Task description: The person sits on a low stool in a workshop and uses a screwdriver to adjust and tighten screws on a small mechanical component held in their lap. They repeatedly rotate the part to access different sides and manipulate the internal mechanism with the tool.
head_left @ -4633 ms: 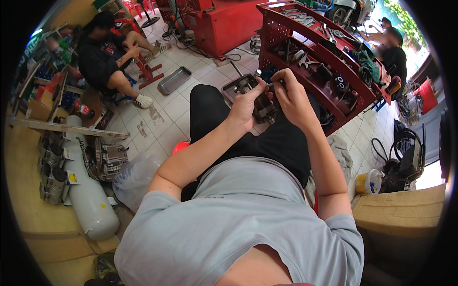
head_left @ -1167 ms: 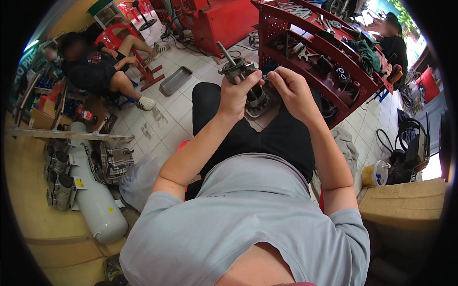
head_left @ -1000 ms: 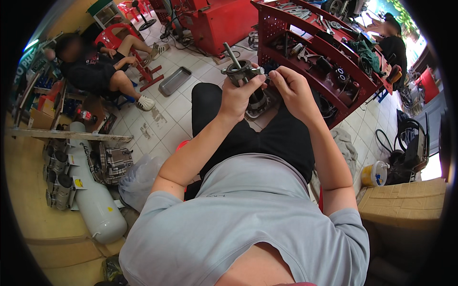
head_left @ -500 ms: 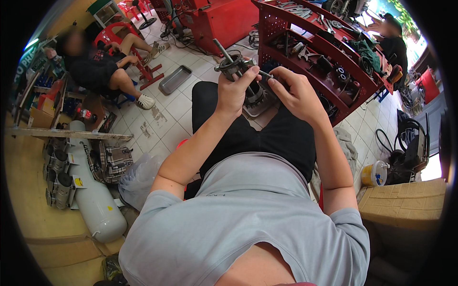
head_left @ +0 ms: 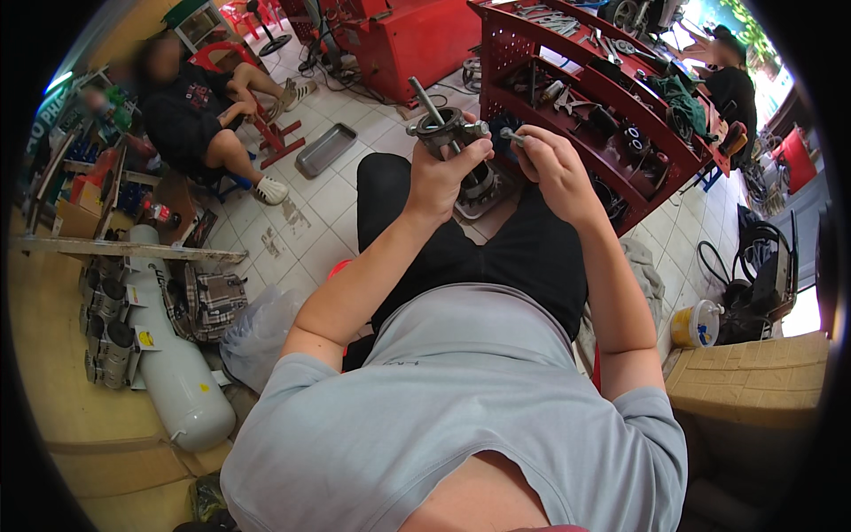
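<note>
Tiled floor [head_left: 324,199] lies below; metal assembly [head_left: 439,136], gripped by curled left hand [head_left: 441,182], should be steadied; small metal piece [head_left: 511,136] is pinched in right hand [head_left: 558,168].

Metal assembly [head_left: 439,136] — partly hidden by left hand [head_left: 438,184], motorbike [head_left: 624,13] — cut off above, seated person's head [head_left: 160,58] blurred

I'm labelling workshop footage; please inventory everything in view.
Metal assembly: one, dark grey, above knees
Bolt: one, silver, right of assembly
Trays: two, grey, floor and below assembly
Cart: one, red, ahead right
Tools: many, metallic, on cart
Boxy unit: one, red, far ahead
Tank: one, pale grey, left
Bags: two, plaid and clear, beside tank
Bucket: one, white-yellow, right
Others: at least two, dark clothes, left and right
Left grip: one, bare, around metal assembly
Right grip: one, bare, pinching bolt
</note>
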The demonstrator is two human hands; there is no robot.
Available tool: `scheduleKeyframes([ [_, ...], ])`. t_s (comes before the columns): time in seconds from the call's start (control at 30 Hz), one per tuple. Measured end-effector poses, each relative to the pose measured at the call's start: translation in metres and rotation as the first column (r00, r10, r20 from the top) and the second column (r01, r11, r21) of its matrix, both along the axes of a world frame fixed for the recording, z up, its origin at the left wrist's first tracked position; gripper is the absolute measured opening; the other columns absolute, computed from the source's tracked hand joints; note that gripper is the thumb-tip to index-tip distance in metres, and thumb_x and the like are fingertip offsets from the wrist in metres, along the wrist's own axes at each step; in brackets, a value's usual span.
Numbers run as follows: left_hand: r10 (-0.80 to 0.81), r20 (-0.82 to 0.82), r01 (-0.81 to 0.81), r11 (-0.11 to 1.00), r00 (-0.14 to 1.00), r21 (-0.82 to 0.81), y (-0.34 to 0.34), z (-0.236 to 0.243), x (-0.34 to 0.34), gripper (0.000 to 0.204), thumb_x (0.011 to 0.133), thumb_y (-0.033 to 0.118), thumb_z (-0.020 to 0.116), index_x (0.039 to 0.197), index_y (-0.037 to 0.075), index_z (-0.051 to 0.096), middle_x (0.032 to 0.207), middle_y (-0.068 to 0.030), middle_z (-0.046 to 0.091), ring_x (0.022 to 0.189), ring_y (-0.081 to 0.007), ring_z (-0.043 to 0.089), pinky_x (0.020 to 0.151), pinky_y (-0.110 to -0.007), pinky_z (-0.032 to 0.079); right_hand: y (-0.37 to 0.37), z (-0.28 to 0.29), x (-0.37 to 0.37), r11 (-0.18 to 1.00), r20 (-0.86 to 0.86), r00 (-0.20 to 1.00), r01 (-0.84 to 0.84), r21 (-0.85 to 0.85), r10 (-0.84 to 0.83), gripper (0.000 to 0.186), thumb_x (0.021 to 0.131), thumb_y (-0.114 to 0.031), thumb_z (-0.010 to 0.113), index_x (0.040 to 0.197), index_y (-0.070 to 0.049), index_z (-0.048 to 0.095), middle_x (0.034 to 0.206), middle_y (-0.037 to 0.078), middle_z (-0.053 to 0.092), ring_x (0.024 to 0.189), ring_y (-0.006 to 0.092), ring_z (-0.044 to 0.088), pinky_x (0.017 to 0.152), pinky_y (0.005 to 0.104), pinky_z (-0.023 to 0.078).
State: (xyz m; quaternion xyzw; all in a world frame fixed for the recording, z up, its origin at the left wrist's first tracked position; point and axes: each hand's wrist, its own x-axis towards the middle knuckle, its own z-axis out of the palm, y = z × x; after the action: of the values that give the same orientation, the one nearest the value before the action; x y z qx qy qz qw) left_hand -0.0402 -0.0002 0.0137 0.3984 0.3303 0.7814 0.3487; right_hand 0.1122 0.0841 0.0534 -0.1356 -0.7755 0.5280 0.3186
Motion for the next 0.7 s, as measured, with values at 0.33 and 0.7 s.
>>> scheduleKeyframes([
  [0.33,0.069,-0.085,-0.071,0.997,0.994,-0.019,0.0,-0.001,0.001,0.036,0.081,0.0,0.07,0.113,0.003,0.054,0.09,-0.0051,0.064,0.079,-0.0156,0.065,0.073,-0.028,0.052,-0.009,-0.002,-0.004,0.949,0.068,0.979,0.167,0.269,-0.191,0.027,0.093,-0.021,0.041,0.081,0.001,0.05,0.062,0.004,0.041,0.059,0.0126,0.037,0.055,0.0301,0.035],
  [0.7,0.099,-0.141,-0.104,0.994,0.985,-0.032,0.002,-0.004,-0.001,0.035,0.081,-0.004,0.067,0.112,0.003,0.055,0.09,-0.0055,0.064,0.08,-0.0156,0.064,0.073,-0.029,0.052,-0.012,0.005,-0.004,0.937,0.163,0.956,0.191,0.292,-0.245,0.03,0.093,-0.021,0.039,0.086,0.005,0.053,0.074,0.022,0.054,0.069,0.0379,0.053,0.066,0.0408,0.043],
])
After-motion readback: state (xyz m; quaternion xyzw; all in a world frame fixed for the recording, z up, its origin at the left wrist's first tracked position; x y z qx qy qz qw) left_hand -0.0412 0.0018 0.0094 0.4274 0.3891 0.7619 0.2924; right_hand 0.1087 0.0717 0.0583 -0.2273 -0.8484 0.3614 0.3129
